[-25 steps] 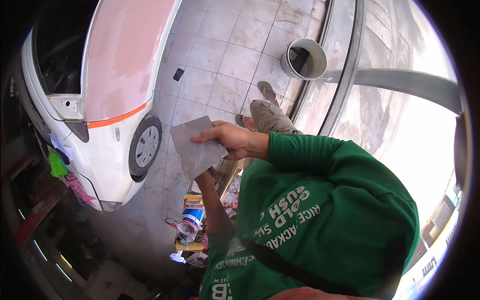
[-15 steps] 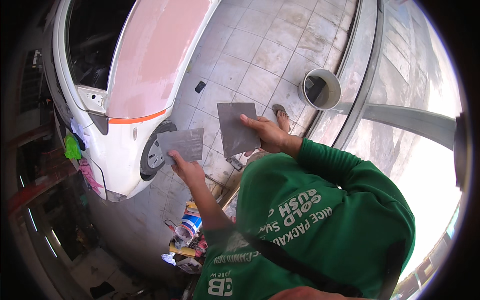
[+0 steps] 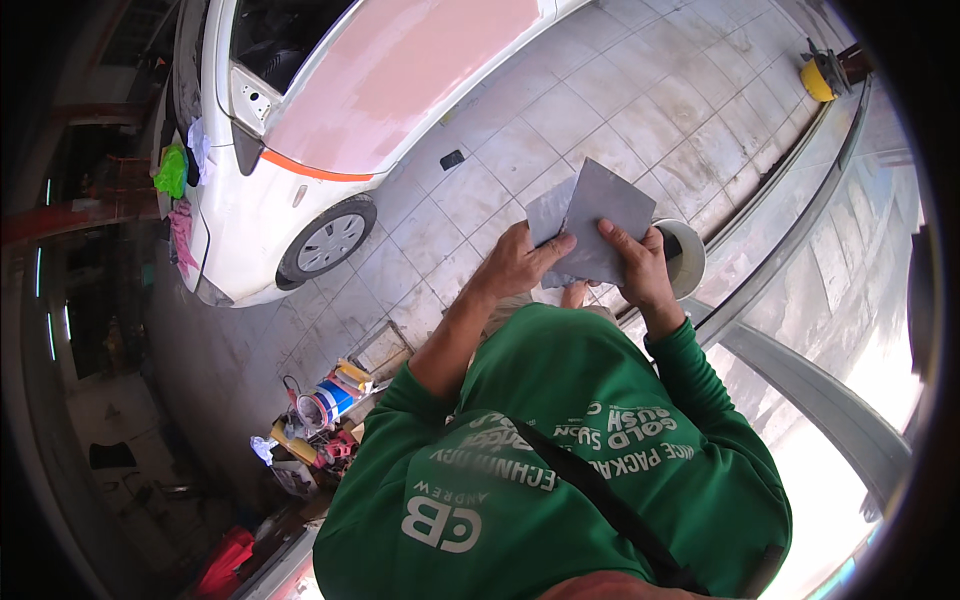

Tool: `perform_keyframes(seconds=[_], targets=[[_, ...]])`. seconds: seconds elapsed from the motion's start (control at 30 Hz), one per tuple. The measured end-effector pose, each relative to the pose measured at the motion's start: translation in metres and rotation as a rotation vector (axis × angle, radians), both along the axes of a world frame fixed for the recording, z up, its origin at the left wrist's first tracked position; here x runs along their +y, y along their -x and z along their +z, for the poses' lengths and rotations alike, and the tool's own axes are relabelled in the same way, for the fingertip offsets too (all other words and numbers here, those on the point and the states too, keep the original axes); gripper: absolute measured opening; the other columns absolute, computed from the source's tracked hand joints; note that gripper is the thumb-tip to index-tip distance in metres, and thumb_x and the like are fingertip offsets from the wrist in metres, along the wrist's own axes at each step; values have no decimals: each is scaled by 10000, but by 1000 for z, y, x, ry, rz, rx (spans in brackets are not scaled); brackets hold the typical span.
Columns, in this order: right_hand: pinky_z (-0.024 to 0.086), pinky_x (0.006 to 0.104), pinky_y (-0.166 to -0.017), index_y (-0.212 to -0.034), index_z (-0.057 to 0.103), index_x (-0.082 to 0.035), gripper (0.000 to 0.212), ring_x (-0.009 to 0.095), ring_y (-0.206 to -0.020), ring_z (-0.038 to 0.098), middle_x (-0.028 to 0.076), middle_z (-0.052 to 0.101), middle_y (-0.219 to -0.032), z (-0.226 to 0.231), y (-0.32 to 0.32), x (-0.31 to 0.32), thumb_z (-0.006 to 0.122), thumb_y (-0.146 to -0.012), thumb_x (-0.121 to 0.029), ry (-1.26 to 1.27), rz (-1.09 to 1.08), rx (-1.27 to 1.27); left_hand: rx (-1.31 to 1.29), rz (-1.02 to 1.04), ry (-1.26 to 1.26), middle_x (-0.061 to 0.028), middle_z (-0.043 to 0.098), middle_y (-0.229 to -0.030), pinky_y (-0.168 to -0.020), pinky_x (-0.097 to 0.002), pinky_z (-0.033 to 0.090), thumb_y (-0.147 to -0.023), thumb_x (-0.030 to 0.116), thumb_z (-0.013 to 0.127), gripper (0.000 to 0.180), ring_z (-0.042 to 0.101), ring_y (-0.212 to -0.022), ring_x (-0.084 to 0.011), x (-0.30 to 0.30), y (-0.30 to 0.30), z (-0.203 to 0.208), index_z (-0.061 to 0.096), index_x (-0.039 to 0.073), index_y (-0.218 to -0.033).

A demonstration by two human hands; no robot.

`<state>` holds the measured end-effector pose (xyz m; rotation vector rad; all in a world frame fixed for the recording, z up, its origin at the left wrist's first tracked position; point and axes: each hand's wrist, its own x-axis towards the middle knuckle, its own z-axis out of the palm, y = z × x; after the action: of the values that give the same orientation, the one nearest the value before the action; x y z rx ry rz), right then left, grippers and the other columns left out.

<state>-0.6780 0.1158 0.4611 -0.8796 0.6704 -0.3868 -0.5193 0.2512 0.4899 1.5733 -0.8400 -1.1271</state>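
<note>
- Holding the right sheet (image 3: 610, 205) in our right hand (image 3: 643, 268) and the left sheet (image 3: 547, 212) in our left hand (image 3: 513, 262), we have both in front of our body, above the tiled floor (image 3: 520, 140), and left of the bucket (image 3: 695, 262) as we see it
- Our right hand pinches its sheet at the right side, thumb flat on the upper face, fingers mostly hidden
- Our left hand closes on the left sheet lower down, its thumb reaching to the right sheet's left edge; whether it presses there, we cannot tell
- Both look thin and flat, so we judge them light and fairly stiff, perhaps with a little spring
- The grey faces look smooth and smeared, so they may slip; we would worry more about bent corners than breakage
- We think the middle of a side is the best hold, thumb above, fingers below
- The right sheet's long axis runs away from us, its far end leaning slightly right, one corner foremost
- The left sheet sits partly behind it, far edge slanting up to the right; its long axis we cannot make out
</note>
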Motion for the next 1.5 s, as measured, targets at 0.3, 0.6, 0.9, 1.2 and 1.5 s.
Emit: perform_keyframes(seconds=[0.3,0.6,0.9,1.2,1.5], targets=[[519,256,-721,-1072,688,19,193,79,-819,622,25,705,-914,26,-68,-16,641,-945,-119,245,413,79,84,-347,-46,-168,685,-1011,-809,-357,504,-968,473,582,531,649,-966,-222,-6,-65,-38,600,-9,-1189],[510,274,-588,-1031,722,13,248,91,-699,632,20,698,-800,-58,-123,-21,656,-929,-203,344,289,579,-46,82,-283,-212,685,-1122,-923,-376,501,-959,534,566,693,660,-1054,-342,87,-218,-138,489,5,-1400],[607,379,-696,-935,715,8,370,329,-795,723,213,720,-890,-256,92,-19,535,-918,-314,529,526,1599,132,238,-1215,-146,708,-886,-572,-405,567,-943,363,612,383,689,-695,-260,365,-272,-329,663,57,-1168],[563,415,-816,-952,752,-96,368,335,-892,704,171,726,-916,-281,-14,-38,515,-946,-377,914,727,1401,385,471,-1105,-55,702,-926,-600,-354,543,-950,345,623,322,660,-705,-185,319,-290,-315,665,115,-1172],[543,472,-768,-884,716,46,571,427,-808,682,283,690,-861,-336,-224,-347,725,-791,-518,1069,367,1210,91,741,-629,-157,724,-1037,-703,-321,572,-915,271,656,430,709,-788,-210,123,-378,-245,633,0,-1248]])
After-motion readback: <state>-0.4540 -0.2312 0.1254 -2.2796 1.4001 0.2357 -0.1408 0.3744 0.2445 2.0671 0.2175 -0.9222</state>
